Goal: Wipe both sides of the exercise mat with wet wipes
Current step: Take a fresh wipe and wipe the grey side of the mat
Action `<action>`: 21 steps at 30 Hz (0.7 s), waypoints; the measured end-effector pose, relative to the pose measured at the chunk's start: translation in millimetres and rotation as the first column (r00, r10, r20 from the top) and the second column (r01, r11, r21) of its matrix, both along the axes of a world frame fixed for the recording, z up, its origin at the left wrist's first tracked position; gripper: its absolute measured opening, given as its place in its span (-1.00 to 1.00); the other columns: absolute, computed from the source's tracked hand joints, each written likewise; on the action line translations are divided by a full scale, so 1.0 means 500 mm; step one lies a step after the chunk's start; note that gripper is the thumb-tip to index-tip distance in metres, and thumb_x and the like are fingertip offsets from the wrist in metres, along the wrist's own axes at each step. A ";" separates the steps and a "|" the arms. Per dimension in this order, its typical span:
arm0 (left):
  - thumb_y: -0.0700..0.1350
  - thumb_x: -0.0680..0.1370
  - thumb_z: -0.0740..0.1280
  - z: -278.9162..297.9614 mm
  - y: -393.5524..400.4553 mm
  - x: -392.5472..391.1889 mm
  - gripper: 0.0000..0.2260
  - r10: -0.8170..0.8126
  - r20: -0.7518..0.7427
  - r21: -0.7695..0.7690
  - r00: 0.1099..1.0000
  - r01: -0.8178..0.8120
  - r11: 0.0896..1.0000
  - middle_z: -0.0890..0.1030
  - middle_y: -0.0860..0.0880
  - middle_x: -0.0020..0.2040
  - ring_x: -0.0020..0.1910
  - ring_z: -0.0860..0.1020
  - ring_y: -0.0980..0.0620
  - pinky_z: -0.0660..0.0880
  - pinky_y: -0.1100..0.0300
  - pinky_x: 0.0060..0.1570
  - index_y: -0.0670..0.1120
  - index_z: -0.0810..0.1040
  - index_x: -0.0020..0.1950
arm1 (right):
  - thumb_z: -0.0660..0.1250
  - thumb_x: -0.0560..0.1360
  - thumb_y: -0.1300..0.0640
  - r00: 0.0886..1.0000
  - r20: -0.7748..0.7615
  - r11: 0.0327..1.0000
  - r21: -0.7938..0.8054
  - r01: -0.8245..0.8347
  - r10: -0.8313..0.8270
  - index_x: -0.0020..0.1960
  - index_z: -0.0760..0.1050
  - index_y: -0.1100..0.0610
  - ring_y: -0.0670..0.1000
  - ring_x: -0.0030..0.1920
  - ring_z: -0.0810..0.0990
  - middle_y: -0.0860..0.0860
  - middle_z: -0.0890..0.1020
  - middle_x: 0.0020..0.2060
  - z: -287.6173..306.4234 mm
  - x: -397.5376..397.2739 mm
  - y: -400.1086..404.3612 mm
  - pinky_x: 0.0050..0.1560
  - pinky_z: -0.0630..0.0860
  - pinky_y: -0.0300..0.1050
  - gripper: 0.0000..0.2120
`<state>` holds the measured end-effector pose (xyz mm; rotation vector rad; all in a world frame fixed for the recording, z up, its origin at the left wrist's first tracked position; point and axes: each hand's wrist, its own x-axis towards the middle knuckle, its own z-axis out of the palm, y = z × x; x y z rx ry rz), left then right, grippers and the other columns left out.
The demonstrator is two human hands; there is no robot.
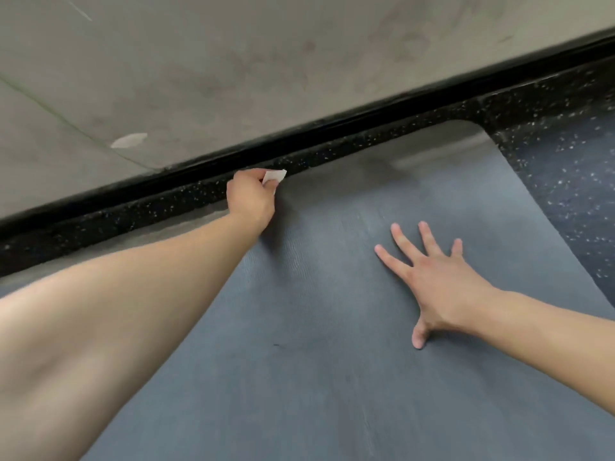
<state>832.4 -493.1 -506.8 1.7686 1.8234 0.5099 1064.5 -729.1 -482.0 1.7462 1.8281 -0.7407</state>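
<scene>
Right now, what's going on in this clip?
A person is cleaning a grey exercise mat spread on speckled black flooring beside a wall. The left hand grips a white wet wipe at the mat's far edge. The right hand lies flat on the mat, fingers spread.

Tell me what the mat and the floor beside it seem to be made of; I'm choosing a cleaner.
The exercise mat looks like matte grey-blue foam or rubber, going by its fine ribbed texture and rounded corner. The floor looks like black rubber gym flooring, with pale flecks throughout. Neither is certain from sight alone.
</scene>
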 end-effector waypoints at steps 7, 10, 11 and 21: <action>-0.14 0.61 0.31 -0.003 -0.015 0.049 -0.78 0.006 -0.164 -0.022 0.986 -0.010 1.000 0.71 -0.06 0.05 0.03 0.63 -0.15 0.57 0.06 0.07 0.05 0.71 0.14 | 0.66 0.13 -0.39 1.000 0.000 0.997 -0.073 -0.007 0.007 0.61 -0.54 -0.09 0.46 0.57 -0.46 0.10 -0.61 0.54 0.002 0.004 0.008 0.44 0.04 0.69 0.60; -0.16 0.61 0.30 -0.003 -0.020 0.048 -0.76 -0.037 -0.211 -0.048 0.977 0.028 0.998 0.70 -0.05 0.02 -0.01 0.62 -0.14 0.55 0.11 0.00 0.06 0.71 0.15 | 0.65 0.14 -0.39 1.000 0.002 0.995 -0.102 -0.014 0.014 0.60 -0.57 -0.08 0.48 0.55 -0.47 0.12 -0.62 0.53 0.003 0.004 0.008 0.43 0.03 0.69 0.60; -0.17 0.61 0.30 -0.005 -0.016 0.043 -0.75 -0.069 -0.201 -0.062 0.977 0.058 0.996 0.70 -0.03 0.04 0.00 0.63 -0.13 0.57 0.09 0.02 0.07 0.71 0.14 | 0.65 0.14 -0.39 1.000 0.003 0.994 -0.107 -0.010 0.010 0.60 -0.57 -0.08 0.48 0.55 -0.48 0.12 -0.63 0.52 0.003 0.004 0.008 0.43 0.02 0.70 0.60; -0.20 0.59 0.35 -0.032 0.020 0.018 -0.78 -0.153 -0.093 -0.071 0.984 0.147 0.987 0.70 0.04 0.08 0.08 0.63 -0.02 0.56 0.13 0.14 0.06 0.73 0.08 | 0.64 0.13 -0.41 0.998 0.067 0.989 -0.149 0.001 0.009 0.50 -0.66 -0.14 0.44 0.56 -0.49 0.08 -0.66 0.50 0.030 -0.015 0.024 0.46 0.02 0.66 0.60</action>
